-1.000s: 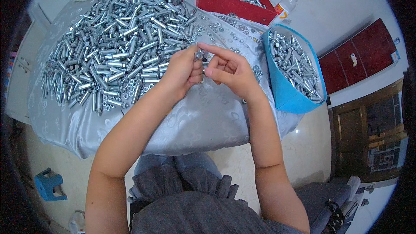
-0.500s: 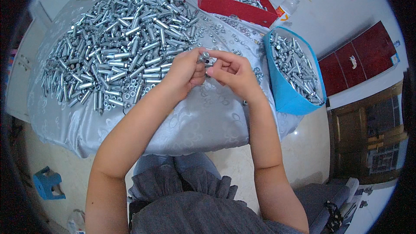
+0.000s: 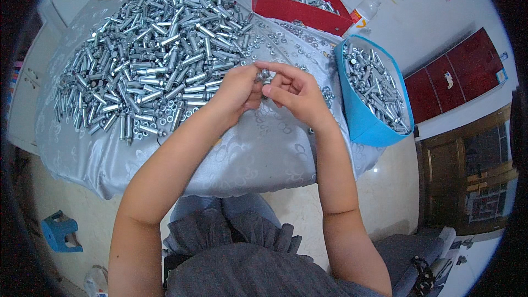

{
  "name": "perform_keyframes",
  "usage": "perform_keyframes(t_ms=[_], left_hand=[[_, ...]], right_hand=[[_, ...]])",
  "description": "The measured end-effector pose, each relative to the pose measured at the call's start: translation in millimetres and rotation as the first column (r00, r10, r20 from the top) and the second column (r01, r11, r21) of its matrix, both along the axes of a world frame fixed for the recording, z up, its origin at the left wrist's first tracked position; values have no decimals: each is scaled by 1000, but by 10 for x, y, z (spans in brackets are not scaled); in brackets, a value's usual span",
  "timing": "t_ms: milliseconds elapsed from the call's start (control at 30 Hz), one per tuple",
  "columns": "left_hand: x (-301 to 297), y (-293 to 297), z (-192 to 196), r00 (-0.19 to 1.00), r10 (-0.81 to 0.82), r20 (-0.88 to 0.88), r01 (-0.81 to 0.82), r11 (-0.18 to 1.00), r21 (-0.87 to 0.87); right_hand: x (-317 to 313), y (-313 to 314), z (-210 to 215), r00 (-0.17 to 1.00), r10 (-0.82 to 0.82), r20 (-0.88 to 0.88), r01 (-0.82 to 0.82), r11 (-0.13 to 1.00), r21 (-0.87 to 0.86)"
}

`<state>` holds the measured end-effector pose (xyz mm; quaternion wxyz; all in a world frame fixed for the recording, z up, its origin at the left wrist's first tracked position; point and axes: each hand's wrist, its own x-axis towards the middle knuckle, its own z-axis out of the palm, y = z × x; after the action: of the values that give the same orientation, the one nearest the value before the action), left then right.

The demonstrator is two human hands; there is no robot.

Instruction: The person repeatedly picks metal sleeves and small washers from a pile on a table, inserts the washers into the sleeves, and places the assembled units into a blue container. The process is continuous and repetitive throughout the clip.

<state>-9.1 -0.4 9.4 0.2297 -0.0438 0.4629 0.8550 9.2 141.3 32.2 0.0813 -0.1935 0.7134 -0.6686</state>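
Both hands are up over the middle of the table, fingertips meeting on one small silver bolt (image 3: 263, 74). The left hand (image 3: 236, 91) has it pinched from the left side, fingers curled in tight, and the right hand (image 3: 294, 92) grips the other end with thumb and forefinger, the rest of its fingers loosely bent underneath. So the bolt sits right between the two hands, lifted off the grey tablecloth (image 3: 258, 154). Just left of and beyond the left hand is a huge pile of bolts (image 3: 154, 60) spread over the cloth, with loose washers (image 3: 297, 47) scattered just past both hands. Off to the right of the right hand there's a blue bin (image 3: 374, 126) full of more silver parts, and further out beyond the hands a red box (image 3: 300, 8) with some in it too.
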Motion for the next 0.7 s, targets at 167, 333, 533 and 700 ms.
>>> perform_keyframes(t_ms=[167, 333, 533, 700], left_hand=[[-128, -85, -87, 997, 54, 46, -58, 993, 100], [-18, -1, 28, 1000, 4, 17, -3, 999, -46], [-20, -1, 28, 1000, 3, -16, -5, 996, -91], [-65, -25, -41, 997, 66, 29, -67, 997, 30]], right_hand=[[-22, 90, 45, 996, -23, 92, 14, 996, 94], [9, -7, 25, 992, -125, -9, 125, 992, -15], [-57, 115, -38, 1000, 2, -10, -1, 994, 110], [-70, 147, -13, 999, -37, -11, 38, 988, 150]])
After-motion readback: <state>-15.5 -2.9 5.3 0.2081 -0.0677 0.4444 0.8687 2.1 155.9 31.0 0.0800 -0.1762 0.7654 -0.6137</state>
